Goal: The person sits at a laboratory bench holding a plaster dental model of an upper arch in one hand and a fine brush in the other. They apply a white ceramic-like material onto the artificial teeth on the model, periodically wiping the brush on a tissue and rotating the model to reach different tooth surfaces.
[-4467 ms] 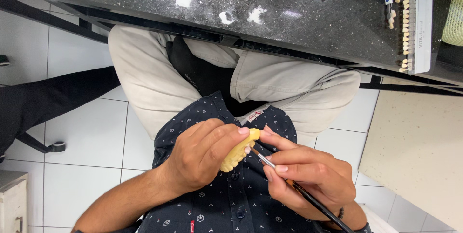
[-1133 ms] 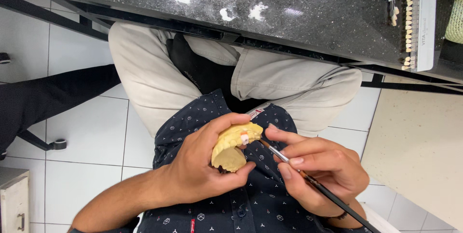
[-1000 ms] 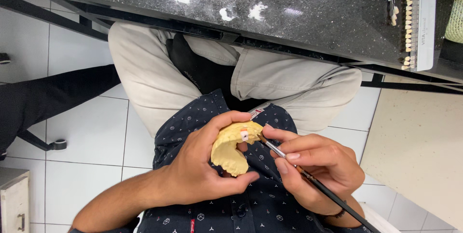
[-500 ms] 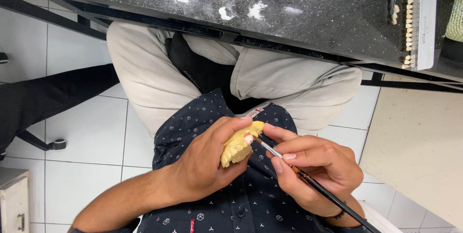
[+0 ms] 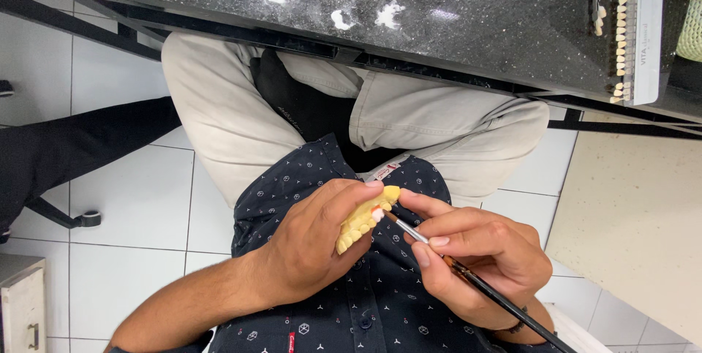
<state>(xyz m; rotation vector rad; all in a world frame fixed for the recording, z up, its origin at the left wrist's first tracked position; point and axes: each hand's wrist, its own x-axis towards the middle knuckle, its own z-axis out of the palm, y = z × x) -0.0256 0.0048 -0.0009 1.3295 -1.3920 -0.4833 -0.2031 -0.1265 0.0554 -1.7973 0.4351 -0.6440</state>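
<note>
1. A dark speckled stone worktop [image 5: 453,24] is running across the top of the view, above a white tiled floor [image 5: 131,207], and white blobs of plaster [image 5: 387,13] are lying on it.
2. A white shade guide with a row of small sample teeth [image 5: 632,39] is resting at the worktop's right end, well apart from the hands.
3. The person is sitting with beige trousers [image 5: 234,119] and a dark patterned shirt [image 5: 365,309] filling the middle of the view.
4. The left hand [image 5: 314,243] is wrapping closed around a yellow stone dental cast with a row of moulded teeth [image 5: 363,218], holding it over the lap, teeth facing down and left.
5. The right hand [image 5: 475,258] is pinching a thin dark-handled brush with a metal ferrule [image 5: 468,276] narrowly between thumb and fingers, like a pen.
6. The brush tip is touching a small white tooth on the cast's upper end, between the two hands.
</note>
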